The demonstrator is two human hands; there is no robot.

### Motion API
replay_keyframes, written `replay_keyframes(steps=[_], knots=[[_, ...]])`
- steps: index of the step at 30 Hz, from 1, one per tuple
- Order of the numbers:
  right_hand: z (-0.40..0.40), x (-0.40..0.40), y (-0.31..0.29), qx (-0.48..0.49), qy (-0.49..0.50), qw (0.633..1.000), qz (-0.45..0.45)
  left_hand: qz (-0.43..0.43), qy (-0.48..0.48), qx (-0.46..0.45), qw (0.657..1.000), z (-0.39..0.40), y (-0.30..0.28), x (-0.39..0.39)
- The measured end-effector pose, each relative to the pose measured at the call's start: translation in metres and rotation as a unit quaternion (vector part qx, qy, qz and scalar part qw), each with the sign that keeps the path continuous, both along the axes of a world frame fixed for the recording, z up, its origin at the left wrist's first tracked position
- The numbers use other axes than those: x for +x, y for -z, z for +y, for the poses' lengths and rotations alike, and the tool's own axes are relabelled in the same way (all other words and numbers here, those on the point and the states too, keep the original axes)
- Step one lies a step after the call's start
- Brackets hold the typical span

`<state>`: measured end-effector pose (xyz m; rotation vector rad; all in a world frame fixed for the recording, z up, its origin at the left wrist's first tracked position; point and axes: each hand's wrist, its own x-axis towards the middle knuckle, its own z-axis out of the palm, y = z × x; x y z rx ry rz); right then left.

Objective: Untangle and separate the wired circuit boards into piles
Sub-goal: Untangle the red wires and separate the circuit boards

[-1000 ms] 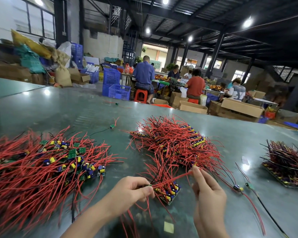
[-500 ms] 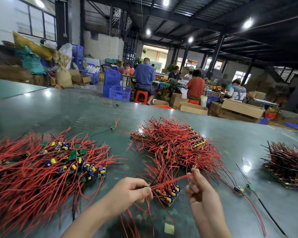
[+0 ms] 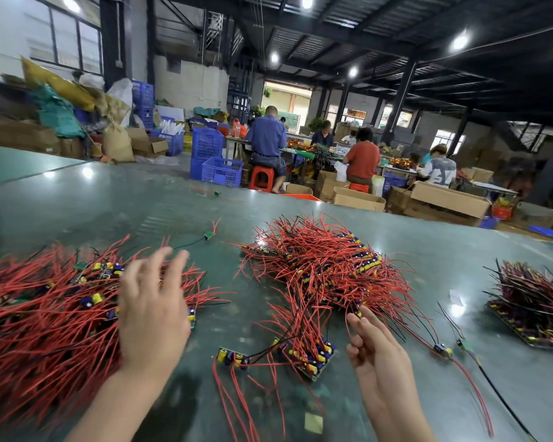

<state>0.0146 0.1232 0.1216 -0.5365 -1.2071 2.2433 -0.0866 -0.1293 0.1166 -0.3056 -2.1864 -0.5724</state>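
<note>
A big tangle of red-wired circuit boards (image 3: 326, 275) lies mid-table. A wide left pile (image 3: 45, 311) of the same boards spreads at the left. My left hand (image 3: 152, 311) hovers over the left pile's right edge, fingers spread and holding nothing. My right hand (image 3: 375, 352) is raised beside the tangle's near end, fingers straight and empty. Between my hands lie a single small board (image 3: 232, 357) with red wires and a stacked board cluster (image 3: 313, 355).
The table (image 3: 109, 212) is green and glossy. A darker wired pile (image 3: 537, 301) sits at the far right. Loose boards with wires (image 3: 442, 348) lie right of my right hand, one stray board (image 3: 208, 236) farther back. People work at benches beyond, among cardboard boxes and blue crates.
Both hands let go of the red wire they were pinching. My left hand swung left over the left pile and opened. A single board now lies on the table between my hands.
</note>
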Motion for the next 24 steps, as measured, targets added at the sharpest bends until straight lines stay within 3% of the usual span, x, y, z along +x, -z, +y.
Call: replay_keyframes(steps=[3,5,7,14,18,20,24], knots=[[-0.001,0.000,0.002,0.008,-0.004,1.000,-0.010,-0.124,0.171,-0.084,0.974,0.015,0.005,0.012],[0.000,0.000,0.003,0.009,-0.008,1.000,-0.016,-0.225,0.192,-0.215,0.931,0.023,0.013,0.016],[0.001,0.000,0.003,0.012,-0.013,1.000,-0.023,-0.296,0.211,-0.238,0.900,0.028,0.025,0.014],[-0.004,0.002,0.002,0.046,-0.030,0.998,-0.041,-0.328,0.238,-0.080,0.911,0.027,0.023,0.007],[-0.008,0.004,-0.001,0.067,-0.025,0.997,-0.040,-0.266,0.249,0.137,0.921,0.032,0.016,0.009],[-0.009,0.004,-0.001,0.104,-0.031,0.993,-0.050,-0.297,0.289,0.270,0.869,0.036,0.012,0.012],[-0.019,0.004,-0.001,0.132,-0.139,0.979,-0.077,-0.401,0.421,0.466,0.668,0.049,0.010,0.026]])
